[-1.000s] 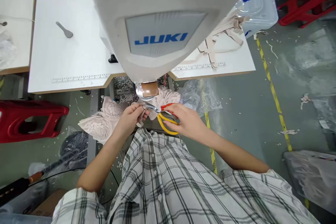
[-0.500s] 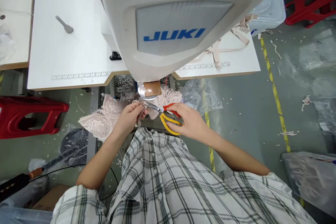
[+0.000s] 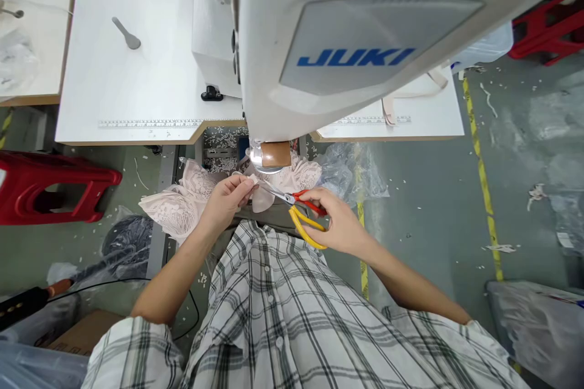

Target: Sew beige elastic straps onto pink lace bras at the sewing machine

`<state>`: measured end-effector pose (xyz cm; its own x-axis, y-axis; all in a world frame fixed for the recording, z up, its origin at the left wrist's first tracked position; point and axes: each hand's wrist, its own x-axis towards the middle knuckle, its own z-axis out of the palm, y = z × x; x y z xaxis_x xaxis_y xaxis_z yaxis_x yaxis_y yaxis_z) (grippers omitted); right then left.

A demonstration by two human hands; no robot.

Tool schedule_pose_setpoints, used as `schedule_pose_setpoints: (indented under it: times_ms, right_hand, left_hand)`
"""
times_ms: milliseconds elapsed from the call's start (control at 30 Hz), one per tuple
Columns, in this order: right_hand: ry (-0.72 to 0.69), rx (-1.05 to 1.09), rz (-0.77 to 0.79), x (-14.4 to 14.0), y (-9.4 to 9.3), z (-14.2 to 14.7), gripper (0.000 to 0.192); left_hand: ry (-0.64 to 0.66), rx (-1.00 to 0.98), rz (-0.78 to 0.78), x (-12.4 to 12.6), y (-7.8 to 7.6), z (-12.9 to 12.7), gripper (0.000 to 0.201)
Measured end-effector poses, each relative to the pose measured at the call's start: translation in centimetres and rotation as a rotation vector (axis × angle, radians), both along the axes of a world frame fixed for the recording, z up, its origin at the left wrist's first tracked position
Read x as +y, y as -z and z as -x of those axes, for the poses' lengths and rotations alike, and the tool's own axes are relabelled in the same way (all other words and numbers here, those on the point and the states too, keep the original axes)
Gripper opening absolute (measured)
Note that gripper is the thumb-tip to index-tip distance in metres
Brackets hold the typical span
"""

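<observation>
Lace garment (image 3: 182,203), pale pink, lies bunched below the sewing machine head (image 3: 347,36), spreading to the outer side of the left hand (image 3: 227,199). That hand is curled, thumb and fingertips pinching a small fabric edge (image 3: 260,194) held taut just in front of its knuckles; the forearm runs back and down toward the plaid shirt (image 3: 296,322). Scissors (image 3: 303,213), with one red and one yellow handle loop, are gripped in the right hand (image 3: 335,225); the fingers are closed through and around the loops, the wrist bent inward. The blades point across to the pinched edge, tips at or touching it, narrowly parted. Beyond both hands sits the white table (image 3: 137,73); a red stool (image 3: 50,185) stands well out past the left elbow.
</observation>
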<state>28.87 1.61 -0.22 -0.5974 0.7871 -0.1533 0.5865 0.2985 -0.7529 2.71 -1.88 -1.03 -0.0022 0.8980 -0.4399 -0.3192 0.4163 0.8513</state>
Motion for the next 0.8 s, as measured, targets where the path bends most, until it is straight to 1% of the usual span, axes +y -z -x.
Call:
schedule_pose_setpoints:
  times_ms: [100,267,400,500,667,733,800]
  right_hand:
    - [-0.01,-0.005,0.027,-0.2,0.1,1.0,0.043]
    - [0.015,-0.009,0.078,0.1,0.0,2.7,0.048]
    - [0.025,0.011,0.084,0.4,-0.1,3.3,0.043]
    - [0.027,0.024,0.127,0.6,-0.2,3.4,0.039]
    - [0.072,0.01,0.164,0.3,0.1,2.7,0.037]
    - [0.082,0.002,0.164,-0.1,0.2,2.0,0.035]
    - [0.093,-0.019,0.155,-0.1,-0.1,0.9,0.034]
  left_hand:
    - [-0.027,0.091,-0.024,-0.1,-0.3,-0.5,0.035]
    - [-0.006,0.302,-0.033,-0.2,-1.2,-1.0,0.035]
    - [-0.002,0.39,-0.048,-0.4,-1.2,-0.9,0.031]
    - [-0.018,0.411,-0.053,-0.4,-1.1,-0.8,0.029]
    - [-0.079,0.407,-0.061,-0.5,-1.1,-1.1,0.033]
    - [-0.122,0.373,-0.062,-0.6,-1.0,-1.2,0.034]
    - [-0.163,0.271,-0.055,-0.7,-0.8,-1.4,0.034]
